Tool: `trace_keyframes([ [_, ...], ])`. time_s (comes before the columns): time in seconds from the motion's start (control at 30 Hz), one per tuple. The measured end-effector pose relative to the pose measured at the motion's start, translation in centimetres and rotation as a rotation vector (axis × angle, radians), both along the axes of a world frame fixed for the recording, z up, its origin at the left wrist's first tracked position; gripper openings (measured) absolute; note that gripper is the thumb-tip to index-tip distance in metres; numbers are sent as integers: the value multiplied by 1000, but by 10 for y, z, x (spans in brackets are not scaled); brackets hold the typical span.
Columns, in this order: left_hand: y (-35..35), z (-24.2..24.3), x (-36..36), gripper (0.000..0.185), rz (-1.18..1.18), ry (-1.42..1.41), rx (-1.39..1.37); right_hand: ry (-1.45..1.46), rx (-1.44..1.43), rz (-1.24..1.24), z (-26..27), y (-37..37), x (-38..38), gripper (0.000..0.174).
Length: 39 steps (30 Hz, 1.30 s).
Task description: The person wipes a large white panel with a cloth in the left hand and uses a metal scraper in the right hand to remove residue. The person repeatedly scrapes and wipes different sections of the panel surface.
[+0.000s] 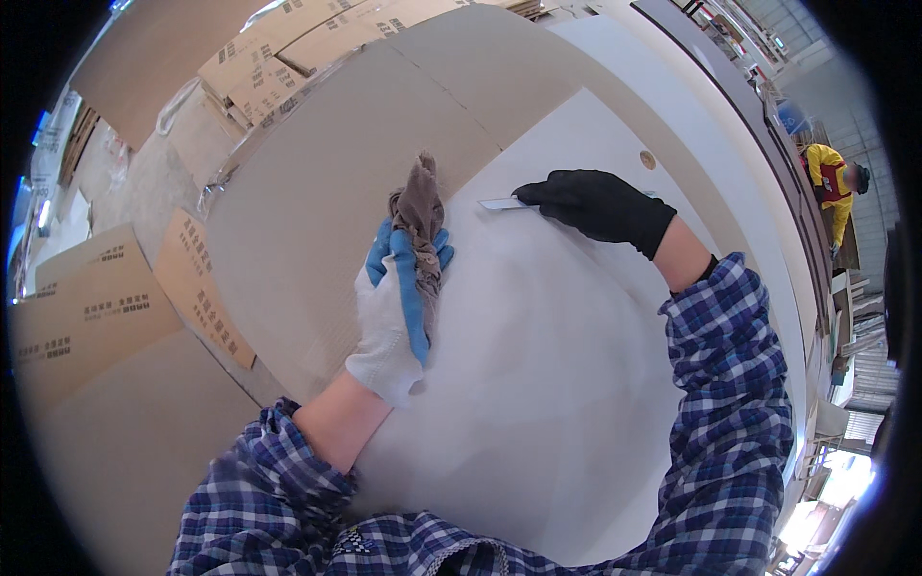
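My left hand (392,302), in a white knit glove with blue-coated fingers, grips a crumpled grey-brown rag (420,205). It is over the left edge of a large white panel (547,403). In a black glove, my right hand (598,207) holds a flat metal blade (502,204) between thumb and fingers. The blade points left, low over the panel; whether it touches the surface I cannot tell. Beneath the white panel lies a brown-grey sheet (317,209) with a thin dark line across its far part.
A roll of tape (647,160) lies beyond my right hand. Printed cardboard sheets (263,90) are stacked at the far left, and more cardboard (94,309) lies at the near left. Dark boards (774,147) run along the right. Past them, a person in yellow (832,180) bends forward.
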State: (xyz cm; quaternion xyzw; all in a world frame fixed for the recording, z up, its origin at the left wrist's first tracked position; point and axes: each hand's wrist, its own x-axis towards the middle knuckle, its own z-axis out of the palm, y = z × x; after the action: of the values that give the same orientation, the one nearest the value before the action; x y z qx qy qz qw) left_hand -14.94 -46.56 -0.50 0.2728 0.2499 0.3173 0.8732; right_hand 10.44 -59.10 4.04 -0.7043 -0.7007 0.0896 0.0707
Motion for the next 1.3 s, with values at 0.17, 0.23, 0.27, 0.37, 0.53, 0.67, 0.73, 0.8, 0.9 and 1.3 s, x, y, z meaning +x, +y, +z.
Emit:
trace_keyframes([
  [0.17, -15, 11, 12, 43, 7, -31, 59, -91, 422, -99, 9, 12, -9, 33],
  [0.23, -17, 16, 13, 44, 47, -26, 188, 144, 614, -318, 19, 14, -18, 42],
  [0.27, -18, 17, 13, 45, 60, -27, 245, 120, 504, -355, 27, 12, -22, 46],
  [0.37, -17, 21, 6, 46, 95, 15, 446, -109, 388, -348, 52, -2, -36, 53],
  [0.53, -42, 29, 34, 39, -20, 219, 1815, 255, 710, -673, 97, -49, -55, 44],
  [0.67, -61, 36, 106, 38, -319, 242, 2077, 88, 715, -706, 99, -75, -86, 42],
  [0.73, -51, 33, 132, 36, -452, 334, 2112, 25, 689, -704, 98, -89, -103, 43],
  [0.8, -21, 23, 132, 35, -305, 376, 2119, 27, 602, -827, 100, -103, -120, 44],
  [0.9, 50, 10, 98, 25, -275, 478, 1869, 298, 506, -981, 108, -123, -146, 45],
  [1.3, 79, 132, -11, 28, 61, 462, 1729, 1248, 952, -1197, 58, -149, -199, 34],
])
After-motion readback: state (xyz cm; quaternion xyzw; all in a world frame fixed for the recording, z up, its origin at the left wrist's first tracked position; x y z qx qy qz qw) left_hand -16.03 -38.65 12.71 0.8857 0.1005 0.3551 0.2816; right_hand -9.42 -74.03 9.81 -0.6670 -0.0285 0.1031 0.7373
